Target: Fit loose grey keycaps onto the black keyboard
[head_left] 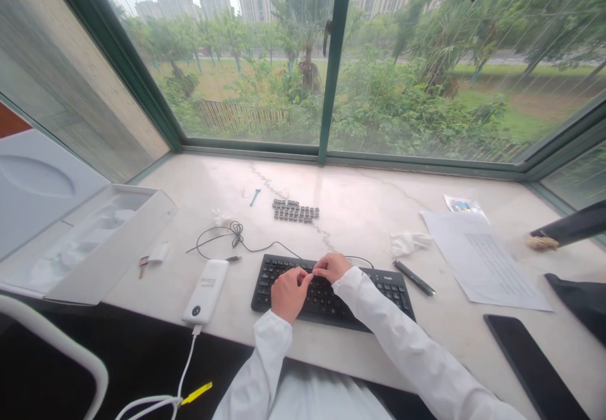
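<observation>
A black keyboard (389, 288) lies in front of me, tilted slightly down to the right, with its cable running off the back edge. Over its left-centre part, my left hand (290, 294) is closed in a pinch. My right hand (334, 267) is pinched too, its fingertips meeting those of the left. Whatever is between the fingers is too small to make out, and the hands hide the keys below them. Beyond the keyboard, several small dark keycaps (295, 211) sit in rows on the pale counter (369, 218).
At left are a white power bank (206, 290), a coiled black cable (237, 234), a key (143, 266) and an open white box (113, 249). A blue tool (255, 197) lies further back. Rightward are a pen (414, 278), crumpled white gloves (409, 243), printed paper (487, 262) and a phone (534, 363).
</observation>
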Available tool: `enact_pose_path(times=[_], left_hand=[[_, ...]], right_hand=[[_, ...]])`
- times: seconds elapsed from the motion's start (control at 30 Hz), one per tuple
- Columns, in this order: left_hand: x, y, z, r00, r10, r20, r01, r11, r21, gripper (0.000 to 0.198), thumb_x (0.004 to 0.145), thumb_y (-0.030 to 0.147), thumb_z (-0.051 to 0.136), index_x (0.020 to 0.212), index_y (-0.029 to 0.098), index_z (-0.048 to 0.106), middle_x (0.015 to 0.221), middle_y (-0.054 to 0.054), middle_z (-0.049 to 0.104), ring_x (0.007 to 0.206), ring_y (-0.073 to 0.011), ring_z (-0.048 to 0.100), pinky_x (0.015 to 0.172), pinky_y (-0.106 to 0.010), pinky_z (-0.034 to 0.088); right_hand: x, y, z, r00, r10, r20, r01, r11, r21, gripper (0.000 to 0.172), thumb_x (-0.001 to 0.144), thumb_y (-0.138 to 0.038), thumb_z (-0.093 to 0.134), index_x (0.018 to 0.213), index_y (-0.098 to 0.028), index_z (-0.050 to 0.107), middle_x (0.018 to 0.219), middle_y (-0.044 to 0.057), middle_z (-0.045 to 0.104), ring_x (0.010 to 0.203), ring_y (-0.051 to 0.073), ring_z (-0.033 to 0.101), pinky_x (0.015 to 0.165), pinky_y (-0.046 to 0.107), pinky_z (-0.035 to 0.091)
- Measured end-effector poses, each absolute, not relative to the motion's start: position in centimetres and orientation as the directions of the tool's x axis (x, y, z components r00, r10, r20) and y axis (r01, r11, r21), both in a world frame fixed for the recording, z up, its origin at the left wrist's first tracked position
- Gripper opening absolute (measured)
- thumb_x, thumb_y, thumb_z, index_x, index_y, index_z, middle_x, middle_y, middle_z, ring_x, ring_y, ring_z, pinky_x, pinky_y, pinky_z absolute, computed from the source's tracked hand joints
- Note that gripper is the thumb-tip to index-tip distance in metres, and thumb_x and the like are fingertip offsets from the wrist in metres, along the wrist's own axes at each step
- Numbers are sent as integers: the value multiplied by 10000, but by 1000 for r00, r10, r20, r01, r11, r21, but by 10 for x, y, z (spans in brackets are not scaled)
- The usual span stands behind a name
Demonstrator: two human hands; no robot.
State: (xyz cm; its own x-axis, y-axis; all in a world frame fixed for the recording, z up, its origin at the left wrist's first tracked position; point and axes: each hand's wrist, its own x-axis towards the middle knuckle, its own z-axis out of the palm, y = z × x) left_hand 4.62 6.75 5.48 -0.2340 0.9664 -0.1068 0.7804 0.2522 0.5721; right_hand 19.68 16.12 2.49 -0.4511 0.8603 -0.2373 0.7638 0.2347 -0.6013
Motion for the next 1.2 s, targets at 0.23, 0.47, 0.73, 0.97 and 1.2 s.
enact_pose_path(times=[0.23,0.47,0.73,0.97,1.2], left_hand=[[45,71,48,-223,968,-116,778,248,577,210,818,443,548,782,279,675,806,17,686,743,-147,610,594,-231,314],[45,80,52,-258,938,-231,755,345,557,226,788,493,573,816,291,673,815,27,701,770,-149,625,594,-228,344],[37,96,54,-204,898,-390,678,417,606,225,678,399,699,866,285,650,799,53,706,793,-122,637,607,-198,382],[42,101,51,-264,880,-394,733,449,511,237,657,416,699,830,278,614,815,37,705,826,-158,637,649,-225,403],[50,103,59,-290,891,-349,825,418,381,265,671,440,669,864,273,597,888,-17,697,861,-207,632,711,-282,424]], right_hand=[[197,154,19,-416,887,-200,765,222,-605,132,724,-364,659,780,-278,741,788,12,632,741,138,587,683,241,424],[196,154,17,-395,904,-163,756,219,-617,94,700,-299,678,768,-236,698,751,-8,598,735,128,560,696,239,405],[198,155,21,-433,881,-190,735,223,-640,79,696,-273,690,768,-244,704,715,-23,597,649,106,529,627,215,382],[197,156,21,-434,876,-210,755,227,-615,108,688,-247,702,792,-225,679,762,-12,565,657,97,513,655,215,382],[195,165,24,-447,850,-280,796,235,-558,149,648,-266,737,750,-206,646,766,-6,570,708,117,506,647,219,352]])
